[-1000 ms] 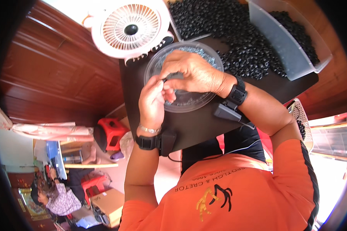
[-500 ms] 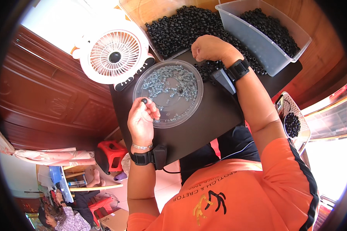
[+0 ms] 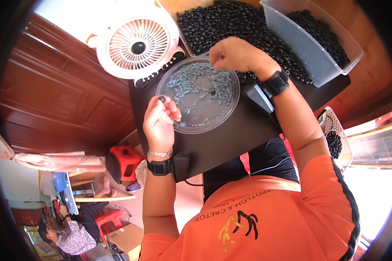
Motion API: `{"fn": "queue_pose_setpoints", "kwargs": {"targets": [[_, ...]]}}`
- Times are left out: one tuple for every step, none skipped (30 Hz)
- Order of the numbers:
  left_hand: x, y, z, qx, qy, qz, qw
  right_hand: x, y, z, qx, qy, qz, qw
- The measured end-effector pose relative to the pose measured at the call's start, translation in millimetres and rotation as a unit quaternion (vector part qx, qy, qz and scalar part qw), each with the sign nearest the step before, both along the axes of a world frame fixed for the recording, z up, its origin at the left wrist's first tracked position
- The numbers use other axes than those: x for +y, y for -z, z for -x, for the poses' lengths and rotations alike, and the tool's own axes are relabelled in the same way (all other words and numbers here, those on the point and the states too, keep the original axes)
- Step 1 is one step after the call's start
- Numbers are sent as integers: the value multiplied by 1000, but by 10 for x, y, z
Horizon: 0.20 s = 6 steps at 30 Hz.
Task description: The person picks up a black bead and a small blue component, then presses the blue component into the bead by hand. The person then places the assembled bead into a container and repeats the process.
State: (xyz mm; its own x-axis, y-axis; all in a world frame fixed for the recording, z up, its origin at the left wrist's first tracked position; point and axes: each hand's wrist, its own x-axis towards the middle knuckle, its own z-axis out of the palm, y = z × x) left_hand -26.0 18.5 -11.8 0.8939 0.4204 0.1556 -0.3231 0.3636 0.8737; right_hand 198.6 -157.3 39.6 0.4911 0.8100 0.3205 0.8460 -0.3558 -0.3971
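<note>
My left hand (image 3: 160, 122) is raised at the near left rim of a shallow round clear plastic tray (image 3: 199, 129), its fingers pinching a small black rounded plastic piece (image 3: 161, 99). Scattered over the tray are many tiny silvery pieces (image 3: 185, 80) that look like little springs. My right hand (image 3: 237, 54) hovers above the tray's far right side with the fingers curled together. Whatever those fingertips hold, if anything, is hidden. Behind the right hand spreads a large heap of small black hollow plastic pieces (image 3: 222, 26).
A white fan (image 3: 138, 48) stands left of the tray. A translucent bin (image 3: 307, 48) of black pieces sits at the far right of the dark table (image 3: 217, 150). A white basket (image 3: 345, 150) holds more pieces. At lower left are a red stool (image 3: 127, 162) and another person (image 3: 74, 237).
My right hand has moved left, from the black heap to over the tray. My left hand still pinches the black piece. The whole view has shifted slightly.
</note>
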Motion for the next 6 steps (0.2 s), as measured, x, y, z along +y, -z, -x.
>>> {"fn": "queue_pose_setpoints", "kwargs": {"targets": [[-4,6,5,1,-9,1,1000,27,-24,96,72,-93,20,993],[-11,11,-4,6,-17,-1,1000,55,-53,195,142,-185,41,972],[-23,18,-16,13,-23,-2,1000,49,-92,305,111,-176,91,974],[-23,19,-13,15,-29,-1,999,83,-65,364,112,-183,92,972],[-20,16,-4,12,-31,-5,999,129,-13,411,31,-159,127,978],[-23,1,-12,8,-29,-8,1000,173,64,438,-51,-132,161,977]]}}
